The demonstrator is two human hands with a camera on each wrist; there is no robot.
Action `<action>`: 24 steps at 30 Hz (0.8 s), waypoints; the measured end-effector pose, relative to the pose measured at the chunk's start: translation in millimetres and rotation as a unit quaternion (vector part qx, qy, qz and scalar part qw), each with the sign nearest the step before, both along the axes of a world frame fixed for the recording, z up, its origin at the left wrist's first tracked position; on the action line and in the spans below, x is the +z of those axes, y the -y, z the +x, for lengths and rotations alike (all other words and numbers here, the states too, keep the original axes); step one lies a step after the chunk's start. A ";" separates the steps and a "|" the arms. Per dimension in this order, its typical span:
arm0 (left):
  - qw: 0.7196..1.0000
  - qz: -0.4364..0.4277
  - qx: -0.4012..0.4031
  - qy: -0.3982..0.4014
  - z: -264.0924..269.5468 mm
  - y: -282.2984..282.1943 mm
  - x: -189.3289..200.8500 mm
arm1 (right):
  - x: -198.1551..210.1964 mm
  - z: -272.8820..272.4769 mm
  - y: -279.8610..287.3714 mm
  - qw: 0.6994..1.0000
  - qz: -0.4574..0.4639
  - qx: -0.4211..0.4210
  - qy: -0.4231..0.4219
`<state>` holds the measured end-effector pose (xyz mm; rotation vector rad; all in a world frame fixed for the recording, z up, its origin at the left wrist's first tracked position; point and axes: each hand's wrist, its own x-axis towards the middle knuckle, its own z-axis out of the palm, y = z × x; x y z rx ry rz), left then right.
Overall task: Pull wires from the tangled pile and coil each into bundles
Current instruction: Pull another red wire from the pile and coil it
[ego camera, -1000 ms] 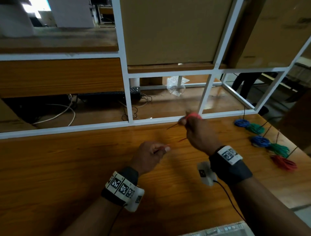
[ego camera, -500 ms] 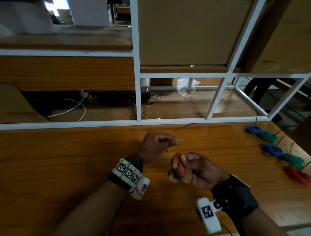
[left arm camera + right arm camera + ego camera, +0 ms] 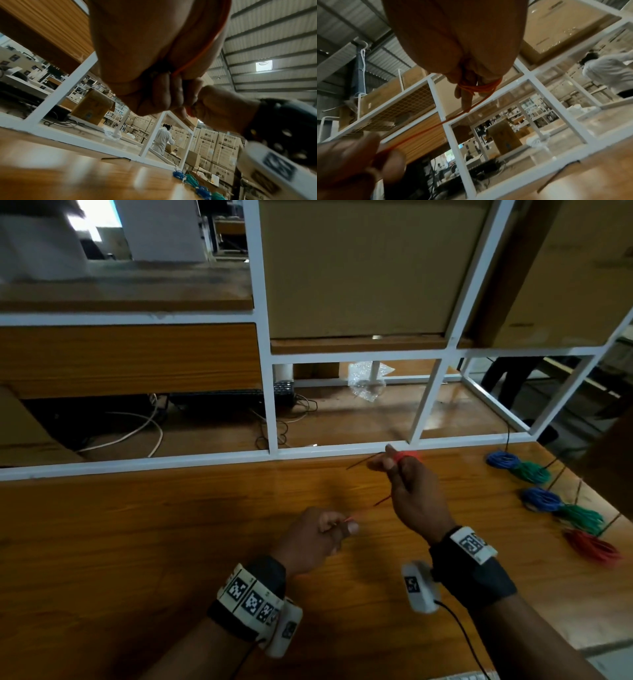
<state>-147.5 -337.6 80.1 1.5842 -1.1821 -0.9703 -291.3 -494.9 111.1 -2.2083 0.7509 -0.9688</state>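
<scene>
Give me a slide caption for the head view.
Right hand winds red wire around its fingers; left hand pinches the free end.

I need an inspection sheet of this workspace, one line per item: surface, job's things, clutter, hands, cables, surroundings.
Surface: wooden table, bare in front of the hands.
Job's things: red wire stretched between both hands, its turns wound round the right hand's fingers; five finished bundles at the right edge: blue bundle, green bundle, second blue bundle, second green bundle, red bundle. No tangled pile in view.
Clutter: thin dark wire piece near the frame.
Hands: left hand pinches the wire; right hand holds the coil.
Cables: white cable and keyboard behind the white frame.
Surroundings: cardboard boxes; person in white coat.
</scene>
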 end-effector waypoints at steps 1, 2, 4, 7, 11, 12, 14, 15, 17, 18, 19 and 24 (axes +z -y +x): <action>1.000 -0.003 0.005 -0.023 4.1 -1.0 2.8 | -5.7 -1.9 1.5 0.998 -0.045 -0.004 -0.042; 0.999 0.000 0.002 -0.033 8.2 -1.2 5.2 | -13.0 -2.9 3.4 0.995 -0.078 -0.003 -0.069; 0.999 0.022 -0.040 -0.003 12.5 -1.7 13.0 | -25.8 -2.6 4.3 0.986 -0.121 0.022 -0.111; 0.991 0.058 -0.113 0.041 14.4 -2.2 20.8 | -38.7 -7.0 11.3 0.970 -0.124 0.092 -0.187; 0.996 0.021 -0.060 0.062 31.5 -0.8 25.5 | -31.1 -26.2 3.3 0.916 0.135 0.193 -0.323; 0.997 0.008 -0.045 0.065 36.2 1.0 27.0 | -26.9 -30.5 -3.5 0.881 0.237 0.251 -0.323; 0.997 -0.006 -0.044 0.068 40.1 5.6 30.9 | -17.0 -35.4 -17.4 0.820 0.339 0.336 -0.316; 0.997 -0.010 -0.048 0.065 38.8 8.1 33.1 | -14.4 -36.5 -22.2 0.803 0.358 0.367 -0.304; 0.997 -0.026 -0.052 0.048 33.2 12.1 36.2 | -10.7 -35.9 -29.4 0.773 0.400 0.427 -0.245; 0.998 -0.034 -0.048 0.036 31.1 14.7 35.6 | -9.6 -35.1 -32.0 0.752 0.441 0.447 -0.198; 0.998 -0.040 -0.043 0.023 28.8 17.6 34.4 | -9.3 -33.7 -34.4 0.722 0.496 0.461 -0.142; 0.995 -0.071 -0.049 -0.056 16.0 23.5 29.5 | 8.0 -15.0 -39.2 0.565 0.631 0.503 0.172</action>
